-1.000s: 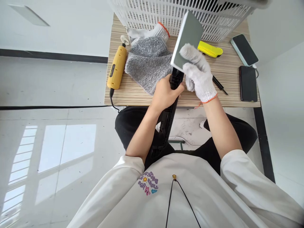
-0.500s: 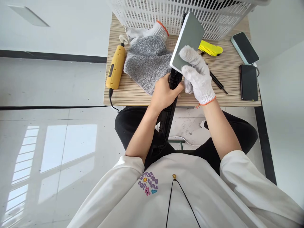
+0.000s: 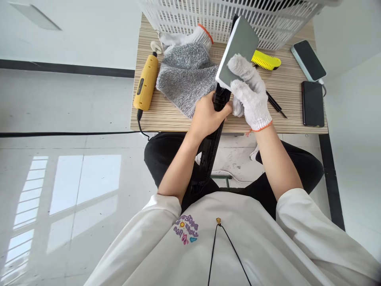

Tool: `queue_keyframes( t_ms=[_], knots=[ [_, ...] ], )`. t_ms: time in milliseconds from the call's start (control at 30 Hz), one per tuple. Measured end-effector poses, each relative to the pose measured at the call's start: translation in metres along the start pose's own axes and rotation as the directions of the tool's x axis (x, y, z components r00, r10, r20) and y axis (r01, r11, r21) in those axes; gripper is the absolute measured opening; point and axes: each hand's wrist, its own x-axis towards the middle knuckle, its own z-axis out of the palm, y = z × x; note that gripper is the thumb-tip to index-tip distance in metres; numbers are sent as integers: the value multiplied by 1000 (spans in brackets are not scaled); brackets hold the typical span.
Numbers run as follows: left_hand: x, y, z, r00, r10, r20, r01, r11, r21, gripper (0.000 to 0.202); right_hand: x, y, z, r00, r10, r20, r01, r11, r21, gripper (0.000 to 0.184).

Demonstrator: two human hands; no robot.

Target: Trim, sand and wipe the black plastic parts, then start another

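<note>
My bare left hand [image 3: 210,113] is wrapped round a long black plastic part [image 3: 210,153], which slants from above my lap up over the table's front edge. My right hand [image 3: 250,91], in a white knitted glove with an orange cuff, grips a flat block [image 3: 242,49] with a grey-green face and a white edge. The block lies across the upper stretch of the black part and hides much of it. Whether its underside touches the part cannot be seen. A grey cloth [image 3: 190,75] lies just left of the block.
On the wooden table [image 3: 175,124] are a yellow rotary tool [image 3: 147,82] with a cord, another white glove [image 3: 190,39], a yellow brush [image 3: 266,60], a thin black tool [image 3: 276,104] and two phones [image 3: 308,60]. A white slatted basket [image 3: 208,20] stands at the back.
The block and my gloved hand sit slightly further right in the view, as do the table items, so the view has shifted a little. Both holds are the same.
</note>
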Motion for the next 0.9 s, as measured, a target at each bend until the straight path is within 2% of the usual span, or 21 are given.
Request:
queue_keyframes(
  t_ms=[100, 233, 300, 400, 500, 633, 767, 900],
  knots=[
    [-1, 0, 1, 1000, 8, 7, -8, 1000, 12, 22, 1, 0, -1, 988, -96, -121, 99, 995, 18, 59],
    [-3, -2, 1, 1000, 20, 11, -21, 999, 28, 20, 0, 1, -4, 995, -79, -55, 81, 996, 30, 54],
    [-4, -2, 2, 1000, 26, 11, -26, 999, 35, 20, -2, 3, -7, 994, -79, -70, 80, 997, 4, 51],
    [-5, -3, 2, 999, 38, 13, -38, 999, 35, 19, -2, 8, -11, 993, -56, -108, 49, 996, -70, 61],
    [-4, -3, 2, 999, 36, 15, -36, 999, 35, 19, -1, 12, -10, 995, -48, -86, 41, 996, -77, 67],
    [-1, -2, 3, 999, 42, 3, -43, 999, 30, 22, -2, 9, -4, 986, -88, -143, 81, 995, -58, 58],
    [0, 1, 4, 1000, 18, -8, -18, 999, 27, 23, -3, 2, -1, 996, -63, -66, 60, 997, -53, 49],
    [1, 2, 5, 1000, -4, -11, 5, 999, 51, 25, 0, 1, 0, 984, -101, -148, 99, 995, -17, 48]
  ],
)
